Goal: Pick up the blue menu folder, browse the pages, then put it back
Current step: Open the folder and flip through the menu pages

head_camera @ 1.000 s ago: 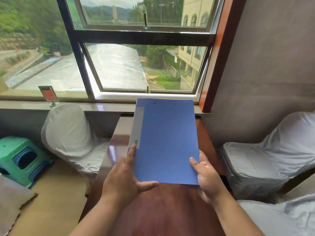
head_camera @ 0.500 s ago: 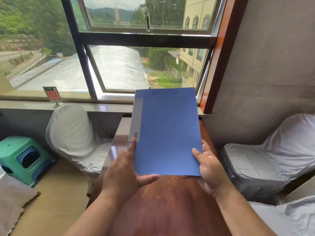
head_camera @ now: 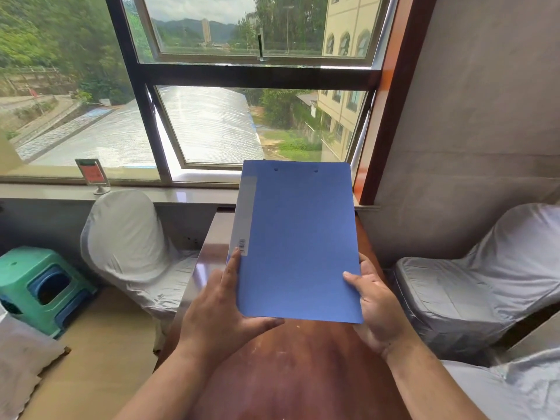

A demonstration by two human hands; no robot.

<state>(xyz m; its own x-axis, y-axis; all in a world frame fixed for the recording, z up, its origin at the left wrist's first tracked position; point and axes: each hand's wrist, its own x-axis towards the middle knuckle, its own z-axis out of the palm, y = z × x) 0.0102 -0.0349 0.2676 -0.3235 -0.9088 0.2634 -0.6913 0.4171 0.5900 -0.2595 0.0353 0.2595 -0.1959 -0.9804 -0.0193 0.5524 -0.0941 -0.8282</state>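
The blue menu folder [head_camera: 298,237] is closed and held up above the dark red wooden table [head_camera: 297,374], its top edge tilted toward the window. A grey spine label with a barcode runs down its left side. My left hand [head_camera: 221,310] grips the folder's lower left corner, index finger along the spine and thumb under the bottom edge. My right hand [head_camera: 375,301] holds the lower right edge, thumb on the cover and fingers behind it.
White-covered chairs stand left [head_camera: 127,244] and right [head_camera: 472,286] of the table. A green plastic stool [head_camera: 39,286] sits on the floor at far left. A small red sign stand [head_camera: 92,175] is on the window sill. A grey wall rises on the right.
Both hands have lifted the folder off the table and tilted its top edge up toward the window. The grip has stayed the same.
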